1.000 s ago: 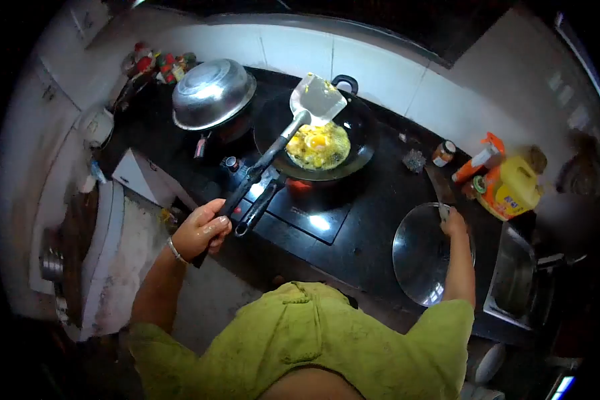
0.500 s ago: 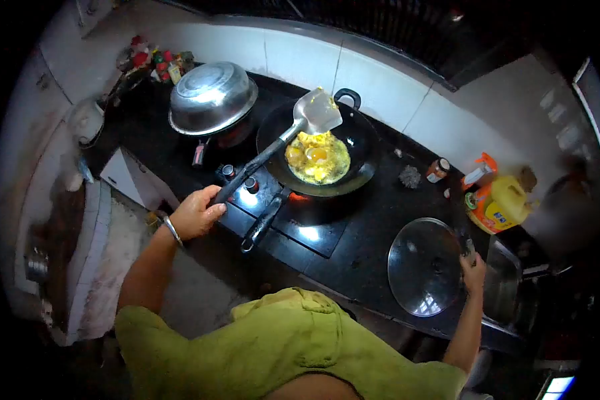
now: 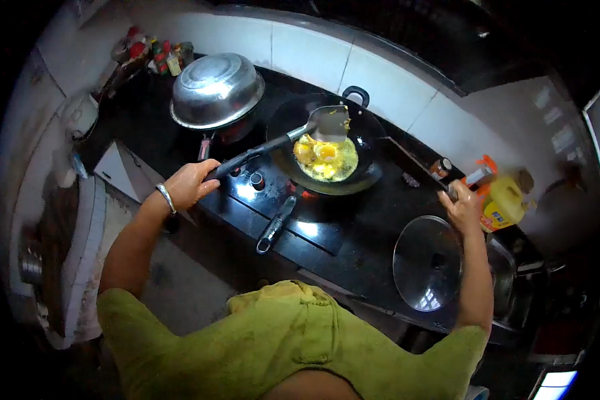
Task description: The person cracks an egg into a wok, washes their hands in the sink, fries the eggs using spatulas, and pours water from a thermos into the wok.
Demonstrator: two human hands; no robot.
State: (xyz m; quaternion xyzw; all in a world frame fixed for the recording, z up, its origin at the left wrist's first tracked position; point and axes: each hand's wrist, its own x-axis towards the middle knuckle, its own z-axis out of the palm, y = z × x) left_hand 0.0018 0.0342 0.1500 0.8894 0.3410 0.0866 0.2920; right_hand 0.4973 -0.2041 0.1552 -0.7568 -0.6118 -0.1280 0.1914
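So I'm using the wok (image 3: 375,168) as the clock centre, 12 being the top of the view. The left arm is reaching up from below, elbow bending, and the left hand (image 3: 189,185) is sitting between 8 and 9, palm turning in, a metal bangle (image 3: 167,199) circling the wrist. Its fingers are curling closed around the black handle of a spatula (image 3: 253,155), whose blade is hovering at 12 over the egg; can't tell if they're touching. The right arm is stretching up too, with the right hand (image 3: 463,208) at about 4, fingers wrapping a dark handle (image 3: 452,193); the far end is too dim for me to name. The wok is holding a frying egg (image 3: 327,160), yolk showing whole near the middle, and its long handle (image 3: 277,225) is pointing to 7. An upturned metal bowl (image 3: 217,90) is covering a pan at 10, so I'm not seeing inside that one. The glass lid (image 3: 427,267) is lying between 4 and 5, and a yellow jug (image 3: 508,200) is standing just past 3.
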